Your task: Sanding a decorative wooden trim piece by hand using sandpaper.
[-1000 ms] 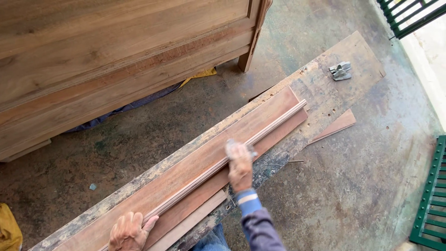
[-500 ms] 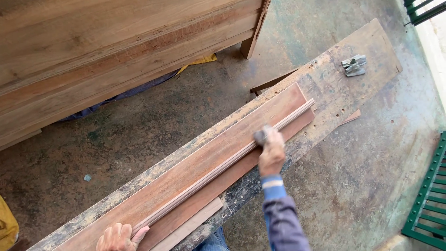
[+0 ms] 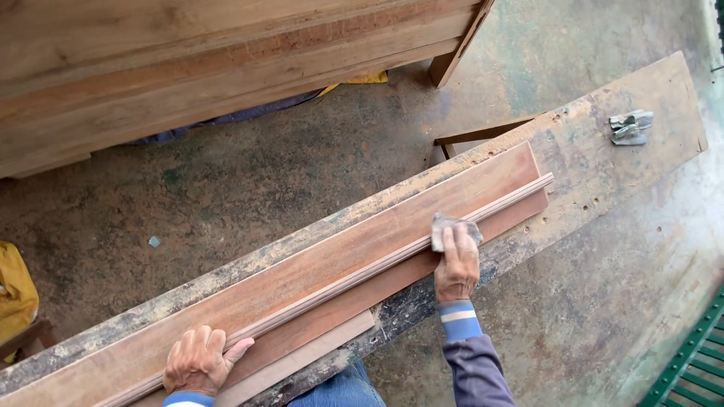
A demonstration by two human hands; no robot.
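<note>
Your right hand [image 3: 457, 267] lies flat on a folded grey piece of sandpaper [image 3: 452, 228], its fingers together and pressing it down onto the thin moulded strip [image 3: 354, 275] near the far third of its length. Your left hand [image 3: 199, 362] rests palm down on the near end of that strip, fingers spread apart and holding nothing, only bearing on the wood.

The strip runs along the top of a long reddish-brown board [image 3: 317, 279], which lies lengthwise on the counter [image 3: 603, 162], a rough, stained plank marked with paint, glue spots and small drilled holes. A paler, shorter board [image 3: 317, 350] sits under the near edge of the reddish one and juts toward you. Toward the far end of the counter, well apart from your hands, lies 1 crumpled grey scrap of used sandpaper [image 3: 630, 126].

The counter crosses the view on a diagonal above a worn concrete floor [image 3: 249, 181], blotched green and brown. Beyond it stands a large piece of unfinished wooden furniture [image 3: 188, 68] on a short leg, with blue and yellow cloth showing beneath its lower edge. A yellow cloth [image 3: 13, 290] lies at the left edge, and green metal bars [image 3: 690, 350] show at the lower right corner.
</note>
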